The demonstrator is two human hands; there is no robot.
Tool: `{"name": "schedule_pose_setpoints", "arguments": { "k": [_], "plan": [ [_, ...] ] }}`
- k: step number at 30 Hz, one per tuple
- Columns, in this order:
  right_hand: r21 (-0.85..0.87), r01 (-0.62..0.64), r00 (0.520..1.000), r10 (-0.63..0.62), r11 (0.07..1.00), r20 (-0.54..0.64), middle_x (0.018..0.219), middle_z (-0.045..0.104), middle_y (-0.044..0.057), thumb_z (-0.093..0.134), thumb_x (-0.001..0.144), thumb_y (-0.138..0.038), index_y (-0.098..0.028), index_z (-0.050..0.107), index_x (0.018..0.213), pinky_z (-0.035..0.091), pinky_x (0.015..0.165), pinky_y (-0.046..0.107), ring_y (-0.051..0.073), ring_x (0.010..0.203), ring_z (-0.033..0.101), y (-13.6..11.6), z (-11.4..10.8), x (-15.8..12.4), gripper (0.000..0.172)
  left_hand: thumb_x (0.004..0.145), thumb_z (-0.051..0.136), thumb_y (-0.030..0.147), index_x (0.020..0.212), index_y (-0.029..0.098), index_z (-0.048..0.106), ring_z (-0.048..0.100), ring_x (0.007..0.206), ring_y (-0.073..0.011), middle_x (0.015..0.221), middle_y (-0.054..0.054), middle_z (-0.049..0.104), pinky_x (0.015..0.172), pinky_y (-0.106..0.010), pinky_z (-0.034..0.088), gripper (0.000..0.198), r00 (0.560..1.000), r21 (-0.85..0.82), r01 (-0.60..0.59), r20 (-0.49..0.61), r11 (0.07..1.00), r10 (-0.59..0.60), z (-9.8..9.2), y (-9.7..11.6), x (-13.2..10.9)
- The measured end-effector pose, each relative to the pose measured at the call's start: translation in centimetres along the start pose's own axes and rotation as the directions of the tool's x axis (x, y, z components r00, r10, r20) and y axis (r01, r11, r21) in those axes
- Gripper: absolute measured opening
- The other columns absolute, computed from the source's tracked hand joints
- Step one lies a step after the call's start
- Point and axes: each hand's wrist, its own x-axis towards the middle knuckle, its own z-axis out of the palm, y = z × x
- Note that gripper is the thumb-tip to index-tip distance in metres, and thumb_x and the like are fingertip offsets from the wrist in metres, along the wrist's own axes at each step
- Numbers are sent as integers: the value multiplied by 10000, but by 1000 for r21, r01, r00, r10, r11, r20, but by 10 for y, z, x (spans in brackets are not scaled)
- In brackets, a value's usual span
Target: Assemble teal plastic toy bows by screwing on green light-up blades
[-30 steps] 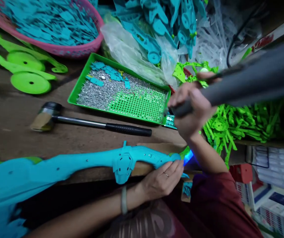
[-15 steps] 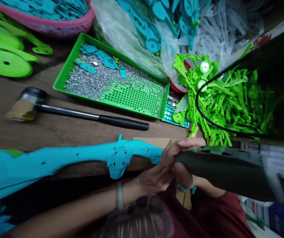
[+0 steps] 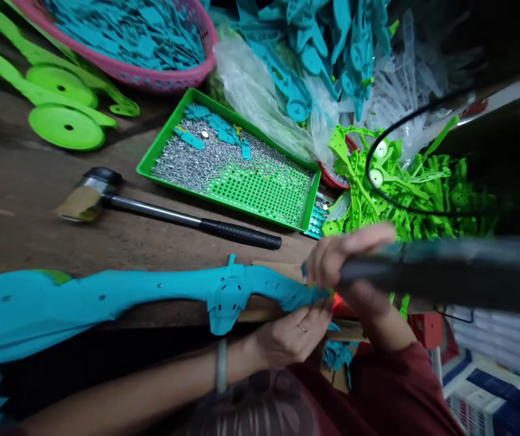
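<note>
A long teal plastic part point(image 3: 160, 297) lies across the near edge of the wooden table point(image 3: 23, 206). My left hand point(image 3: 294, 333) grips its right end from below, fingers curled on it. My right hand point(image 3: 346, 266) is closed round a dark grey powered tool point(image 3: 451, 272), whose front end sits right at the part's right end; the tip is hidden by my fingers. A small red glow shows beside the tip.
A mallet point(image 3: 151, 209) lies on the table behind the part. A green tray of small metal screws point(image 3: 228, 163) stands beyond it. A pink basket point(image 3: 142, 42) of teal pieces, green wheeled parts point(image 3: 60, 115), teal parts in plastic bags point(image 3: 305, 66) and a green parts heap point(image 3: 423, 194) crowd the back.
My right hand brought the tool down from beside the tray to the part's right end and holds it there. The glow by the tip went from blue to red.
</note>
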Motion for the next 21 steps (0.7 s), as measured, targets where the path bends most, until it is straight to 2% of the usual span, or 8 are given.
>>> {"name": "schedule_pose_setpoints", "arguments": {
  "k": [1, 2, 4, 5, 7, 9, 13, 21],
  "plan": [
    [30, 107, 987, -103, 994, -120, 529, 517, -116, 656, 898, -449, -381, 550, 1094, 486, 426, 236, 116, 426, 547, 9, -6, 21, 232, 982, 485, 252, 1327, 96, 646, 600, 1274, -212, 1431, -123, 629, 1075, -286, 469, 412, 999, 32, -20, -48, 999, 22, -2, -4, 2],
    [33, 217, 942, -200, 976, -270, 530, 497, -119, 670, 880, -431, -374, 546, 1063, 470, 430, 226, 106, 424, 522, 21, -11, 42, 228, 977, 479, 238, 1313, 77, 657, 600, 1279, -224, 1423, -136, 632, 1067, -295, 477, 412, 995, 65, -30, -95, 997, 37, -4, -6, 3],
    [5, 261, 860, -230, 965, -456, 539, 479, -115, 684, 841, -403, -340, 533, 1063, 468, 457, 245, 107, 425, 502, 51, -15, 76, 275, 972, 485, 232, 1287, 72, 678, 610, 1273, -234, 1404, -147, 645, 1053, -302, 490, 402, 987, 108, -29, -153, 994, 46, -5, -10, 6],
    [-10, 237, 844, -211, 972, -492, 537, 461, -113, 678, 829, -427, -324, 527, 1080, 465, 458, 256, 112, 417, 490, 65, -15, 88, 311, 975, 489, 239, 1279, 79, 686, 617, 1265, -232, 1397, -148, 650, 1047, -299, 494, 396, 985, 116, -28, -164, 993, 47, -6, -10, 6],
    [-36, 166, 839, -160, 985, -520, 543, 437, -110, 659, 819, -476, -298, 512, 1123, 466, 464, 273, 121, 414, 485, 89, -14, 101, 381, 982, 498, 260, 1277, 91, 690, 619, 1263, -227, 1400, -146, 647, 1046, -290, 495, 390, 986, 114, -21, -163, 993, 40, -7, -10, 7],
    [-70, 109, 843, -130, 992, -522, 556, 427, -103, 631, 827, -527, -290, 504, 1145, 470, 472, 281, 126, 425, 492, 101, -14, 103, 416, 989, 507, 283, 1295, 103, 681, 599, 1291, -225, 1430, -140, 625, 1063, -282, 485, 396, 990, 120, 0, -139, 993, 16, -7, -7, 7],
    [-153, 25, 856, -100, 988, -506, 590, 431, -88, 560, 858, -626, -292, 498, 1144, 503, 522, 296, 125, 457, 516, 105, -15, 97, 443, 995, 507, 308, 1331, 114, 658, 555, 1345, -214, 1500, -126, 563, 1092, -264, 465, 416, 993, 109, 47, -109, 993, -35, -7, -2, 5],
    [-216, -23, 868, -88, 976, -489, 631, 427, -77, 508, 870, -691, -311, 459, 1192, 505, 563, 302, 127, 493, 524, 111, -17, 96, 500, 990, 553, 337, 1338, 123, 649, 551, 1355, -203, 1494, -109, 572, 1092, -258, 472, 419, 995, 107, 49, -95, 993, -39, -6, -1, 4]
  ]
}}
